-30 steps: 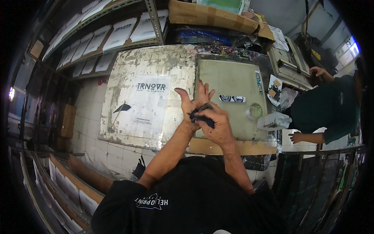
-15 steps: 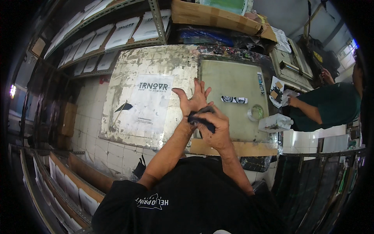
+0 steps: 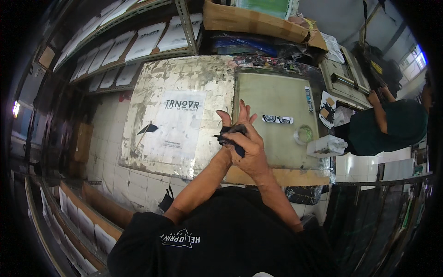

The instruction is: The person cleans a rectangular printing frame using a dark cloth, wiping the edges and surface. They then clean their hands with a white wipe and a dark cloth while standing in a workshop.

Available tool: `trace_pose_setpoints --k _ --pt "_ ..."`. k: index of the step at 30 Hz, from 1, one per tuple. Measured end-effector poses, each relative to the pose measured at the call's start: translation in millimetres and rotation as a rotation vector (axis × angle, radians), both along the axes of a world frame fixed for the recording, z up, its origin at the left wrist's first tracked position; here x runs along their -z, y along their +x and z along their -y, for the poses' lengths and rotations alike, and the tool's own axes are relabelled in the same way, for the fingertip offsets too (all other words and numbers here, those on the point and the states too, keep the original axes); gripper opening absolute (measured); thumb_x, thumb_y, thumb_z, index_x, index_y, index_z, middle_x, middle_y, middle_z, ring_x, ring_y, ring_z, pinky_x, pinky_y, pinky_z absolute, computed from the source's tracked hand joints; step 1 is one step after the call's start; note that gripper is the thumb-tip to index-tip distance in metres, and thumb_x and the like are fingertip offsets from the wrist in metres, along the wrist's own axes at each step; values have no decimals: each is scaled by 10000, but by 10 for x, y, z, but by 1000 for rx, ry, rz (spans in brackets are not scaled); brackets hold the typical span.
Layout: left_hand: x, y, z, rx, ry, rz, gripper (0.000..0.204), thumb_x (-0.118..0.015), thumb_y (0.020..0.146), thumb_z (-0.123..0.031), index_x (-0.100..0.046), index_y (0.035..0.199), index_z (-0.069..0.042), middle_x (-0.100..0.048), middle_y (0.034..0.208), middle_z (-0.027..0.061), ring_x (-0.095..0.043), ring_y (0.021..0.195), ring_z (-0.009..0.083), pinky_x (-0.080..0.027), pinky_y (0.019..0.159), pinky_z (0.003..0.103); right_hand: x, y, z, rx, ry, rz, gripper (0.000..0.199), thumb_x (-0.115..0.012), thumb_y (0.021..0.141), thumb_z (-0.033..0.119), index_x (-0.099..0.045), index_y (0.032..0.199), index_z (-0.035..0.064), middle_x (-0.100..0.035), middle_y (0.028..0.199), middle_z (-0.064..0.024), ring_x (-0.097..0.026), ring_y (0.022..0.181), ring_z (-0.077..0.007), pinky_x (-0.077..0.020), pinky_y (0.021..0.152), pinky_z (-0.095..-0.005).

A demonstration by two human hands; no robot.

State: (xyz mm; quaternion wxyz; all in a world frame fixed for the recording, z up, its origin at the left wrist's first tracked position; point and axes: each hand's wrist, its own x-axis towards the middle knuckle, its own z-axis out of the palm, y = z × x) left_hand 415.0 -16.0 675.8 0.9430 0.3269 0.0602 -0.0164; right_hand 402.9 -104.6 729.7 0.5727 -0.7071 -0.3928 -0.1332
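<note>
My right hand [image 3: 253, 151] is closed around a crumpled black cloth [image 3: 226, 135] and presses it against my left hand [image 3: 242, 117]. The left hand has its fingers spread and thumb out; part of its palm is hidden by the cloth and the right hand. Both are held over the seam between a paint-worn pale board [image 3: 212, 83] and a framed printing screen [image 3: 277, 147]. On the board, left of my hands, lies a clear-white printed sheet [image 3: 180, 131] with dark lettering. A small black scrap [image 3: 147, 129] lies near that sheet's left edge, with a thin stick by it.
A black-and-white strip [image 3: 277, 119], a tape roll [image 3: 303, 134] and a whitish plastic container [image 3: 325, 147] are on the right. Beyond them a person in a dark green shirt [image 3: 392, 127] works. Shelves with white printed packs [image 3: 150, 37] stand at back left; a cardboard box [image 3: 258, 21] is behind.
My right hand has slid the cloth up from the left wrist toward the palm. The left hand's fingers have shifted slightly right. The other person's hands have moved farther back.
</note>
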Motion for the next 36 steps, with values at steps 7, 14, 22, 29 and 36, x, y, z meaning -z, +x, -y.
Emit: trace_pose_setpoints --k 7,14,22,29,36 --pt "-303 -41 -230 187 -230 209 1461 -359 415 -1052 -123 1565 -182 -83 1623 102 -94 1483 320 -179 1157 581 149 25 328 -78 8 -126 242 -711 708 -83 -696 938 -7 -628 924 -130 -634 808 -248 -507 709 -321" --pt "-346 -136 -35 415 -100 345 1595 -566 267 -978 -45 1571 -220 -102 1621 52 -146 1482 263 -120 1210 463 -328 -5 342 64 181 -202 316 -657 770 -68 -690 1077 3 -654 1030 -153 -646 932 -243 -509 805 -334" --pt "60 -108 22 298 360 251 1398 -685 513 -833 23 1570 -252 -68 1636 80 -97 1498 277 -139 1196 470 -163 0 291 -87 130 -362 95 -599 906 14 -634 945 -65 -677 842 -100 -622 749 -193 -492 728 -282" --pt "9 -236 108 266 100 169 1315 -780 598 -684 -52 1573 -187 -85 1632 75 -96 1498 273 -146 1204 450 -38 -16 328 -81 451 -648 197 -578 946 34 -653 1096 -70 -691 963 -107 -642 846 -180 -498 798 -279" --pt "217 -232 31 220 228 163 1258 -805 642 -483 -9 1570 -190 -19 1634 84 -94 1499 267 -124 1207 423 35 27 331 -66 134 -440 106 -577 913 -29 -663 958 -72 -665 845 -76 -599 725 -146 -473 679 -240"
